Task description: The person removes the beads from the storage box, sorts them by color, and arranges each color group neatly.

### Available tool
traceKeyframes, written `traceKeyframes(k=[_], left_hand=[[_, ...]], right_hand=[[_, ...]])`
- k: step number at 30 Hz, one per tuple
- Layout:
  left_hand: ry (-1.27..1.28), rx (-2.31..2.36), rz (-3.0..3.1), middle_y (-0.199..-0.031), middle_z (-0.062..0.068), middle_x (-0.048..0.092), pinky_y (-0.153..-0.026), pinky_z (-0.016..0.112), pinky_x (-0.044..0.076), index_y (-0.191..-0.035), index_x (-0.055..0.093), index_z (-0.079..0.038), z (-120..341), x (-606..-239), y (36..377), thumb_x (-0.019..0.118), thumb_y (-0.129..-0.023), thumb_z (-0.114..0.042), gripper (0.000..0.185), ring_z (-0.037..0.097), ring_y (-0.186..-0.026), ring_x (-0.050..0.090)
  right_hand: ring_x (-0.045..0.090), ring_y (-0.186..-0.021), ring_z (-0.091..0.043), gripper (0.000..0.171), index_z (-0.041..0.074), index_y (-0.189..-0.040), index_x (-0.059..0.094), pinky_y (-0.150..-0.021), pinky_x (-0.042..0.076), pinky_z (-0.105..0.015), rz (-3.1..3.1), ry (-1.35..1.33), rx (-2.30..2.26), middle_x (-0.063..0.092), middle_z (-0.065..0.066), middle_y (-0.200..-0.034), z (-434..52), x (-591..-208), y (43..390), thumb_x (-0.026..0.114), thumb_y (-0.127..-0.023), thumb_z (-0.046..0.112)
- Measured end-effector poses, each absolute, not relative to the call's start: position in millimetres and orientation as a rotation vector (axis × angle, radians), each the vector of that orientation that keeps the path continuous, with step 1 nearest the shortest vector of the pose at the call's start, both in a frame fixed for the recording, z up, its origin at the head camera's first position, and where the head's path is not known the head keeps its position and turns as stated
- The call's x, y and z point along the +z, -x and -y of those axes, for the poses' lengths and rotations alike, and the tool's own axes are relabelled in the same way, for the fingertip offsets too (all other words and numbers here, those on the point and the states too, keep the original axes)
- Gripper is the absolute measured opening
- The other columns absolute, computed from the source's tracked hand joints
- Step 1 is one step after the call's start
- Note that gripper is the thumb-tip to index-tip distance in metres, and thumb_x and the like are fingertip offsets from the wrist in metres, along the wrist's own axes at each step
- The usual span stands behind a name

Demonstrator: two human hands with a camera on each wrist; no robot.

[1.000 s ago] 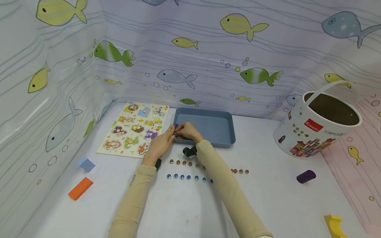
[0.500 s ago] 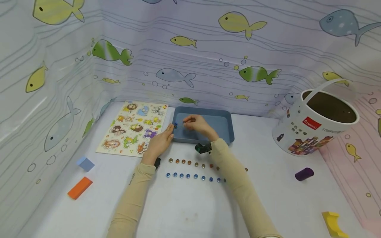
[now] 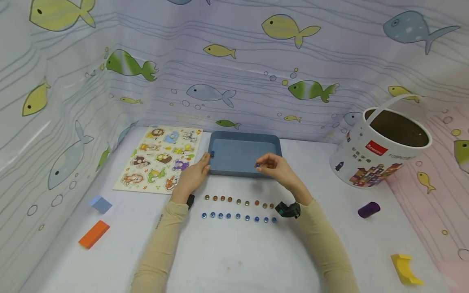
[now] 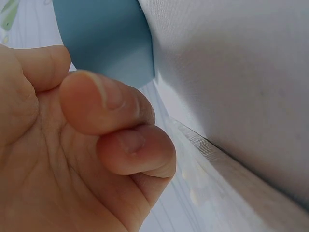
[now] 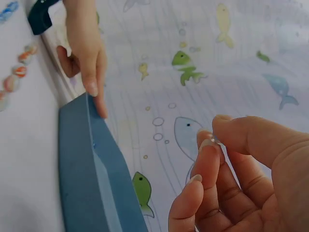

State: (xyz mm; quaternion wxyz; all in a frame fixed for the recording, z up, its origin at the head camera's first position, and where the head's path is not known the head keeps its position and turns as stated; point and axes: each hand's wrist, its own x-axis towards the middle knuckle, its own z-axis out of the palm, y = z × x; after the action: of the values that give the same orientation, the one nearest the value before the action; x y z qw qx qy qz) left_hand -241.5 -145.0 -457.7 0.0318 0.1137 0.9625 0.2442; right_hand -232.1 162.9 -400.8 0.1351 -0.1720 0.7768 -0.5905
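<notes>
A blue tray (image 3: 242, 156) lies at the back of the table. My left hand (image 3: 193, 176) touches its left front corner, with some fingers extended along the rim and others bent in the left wrist view. Two small marbles (image 3: 212, 154) rest inside the tray by its left wall. My right hand (image 3: 277, 170), above the tray's front right part, pinches a small blue marble (image 3: 258, 165) between thumb and fingertips; the fingers mostly hide it in the right wrist view. Nearer me lie a row of orange and brownish marbles (image 3: 238, 201) and a row of blue marbles (image 3: 238, 216).
An animal puzzle board (image 3: 157, 158) lies left of the tray. A white bucket (image 3: 377, 150) with a handle stands at the right. Blocks lie around: blue (image 3: 100, 204), orange (image 3: 94, 235), purple (image 3: 369, 209) and yellow (image 3: 406, 269). A fish-patterned curtain (image 3: 234, 73) hangs behind.
My right hand has moved right from the tray's left end, next to the left hand, to above its front right part. Two marbles inside the tray are now uncovered. The left hand stays at the corner.
</notes>
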Motion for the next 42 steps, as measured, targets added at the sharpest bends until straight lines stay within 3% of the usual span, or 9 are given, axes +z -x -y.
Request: traceKeyframes(k=[2, 7, 18, 25, 33, 42], left_hand=[[-0.346, 0.751, -2.968, -0.161, 0.006, 0.022, -0.108, 0.053, 0.041, -0.154, 0.024, -0.01, 146, -459, 241, 0.035, -0.106, -0.029, 0.053, 0.041, -0.133, 0.046], [-0.349, 0.739, -2.977, -0.161, 0.006, 0.023, -0.108, 0.053, 0.042, -0.154, 0.025, -0.01, 146, -462, 241, 0.035, -0.106, -0.03, 0.053, 0.041, -0.132, 0.046], [-0.359, 0.731, -2.983, -0.161, 0.007, 0.022, -0.106, 0.054, 0.043, -0.154, 0.024, -0.009, 148, -456, 242, 0.035, -0.106, -0.028, 0.053, 0.042, -0.13, 0.047], [-0.352, 0.747, -2.967, -0.161, 0.007, 0.022, -0.109, 0.053, 0.04, -0.154, 0.023, -0.009, 146, -456, 240, 0.035, -0.106, -0.029, 0.053, 0.042, -0.133, 0.045], [-0.333, 0.766, -2.956, -0.161, 0.006, 0.021, -0.112, 0.053, 0.037, -0.154, 0.023, -0.01, 145, -460, 240, 0.035, -0.106, -0.029, 0.053, 0.04, -0.137, 0.041], [-0.332, 0.769, -2.961, -0.161, 0.006, 0.022, -0.108, 0.053, 0.041, -0.154, 0.024, -0.01, 144, -459, 240, 0.035, -0.106, -0.029, 0.053, 0.04, -0.134, 0.044]], right_hand=[[0.062, -0.084, -0.008, 0.026, -0.006, -0.113, 0.058, -0.08, 0.056, -0.024, -2.255, 0.507, -1.722, 0.066, -0.009, -0.108, -173, -405, 218, 0.064, -0.091, 0.004], [0.06, -0.078, -0.007, 0.024, -0.007, -0.11, 0.059, -0.07, 0.055, -0.023, -2.27, 0.525, -1.71, 0.066, 0.004, -0.101, -199, -421, 186, 0.065, -0.09, 0.004], [0.055, -0.068, -0.004, 0.016, 0.0, -0.098, 0.065, -0.058, 0.049, -0.021, -2.358, 0.491, -1.491, 0.061, -0.001, -0.085, -241, -461, 134, 0.072, -0.085, 0.006], [0.045, -0.064, -0.004, 0.015, 0.009, -0.089, 0.069, -0.054, 0.04, -0.018, -2.473, 0.479, -1.352, 0.051, 0.001, -0.073, -244, -477, 127, 0.079, -0.079, 0.012], [0.045, -0.063, -0.002, 0.014, 0.012, -0.087, 0.069, -0.053, 0.039, -0.017, -2.63, 0.463, -1.201, 0.054, 0.004, -0.073, -236, -482, 125, 0.08, -0.078, 0.009], [0.054, -0.069, -0.006, 0.021, 0.006, -0.103, 0.069, -0.058, 0.048, -0.019, -2.567, 0.469, -1.312, 0.067, -0.008, -0.092, -240, -455, 140, 0.075, -0.084, 0.012]])
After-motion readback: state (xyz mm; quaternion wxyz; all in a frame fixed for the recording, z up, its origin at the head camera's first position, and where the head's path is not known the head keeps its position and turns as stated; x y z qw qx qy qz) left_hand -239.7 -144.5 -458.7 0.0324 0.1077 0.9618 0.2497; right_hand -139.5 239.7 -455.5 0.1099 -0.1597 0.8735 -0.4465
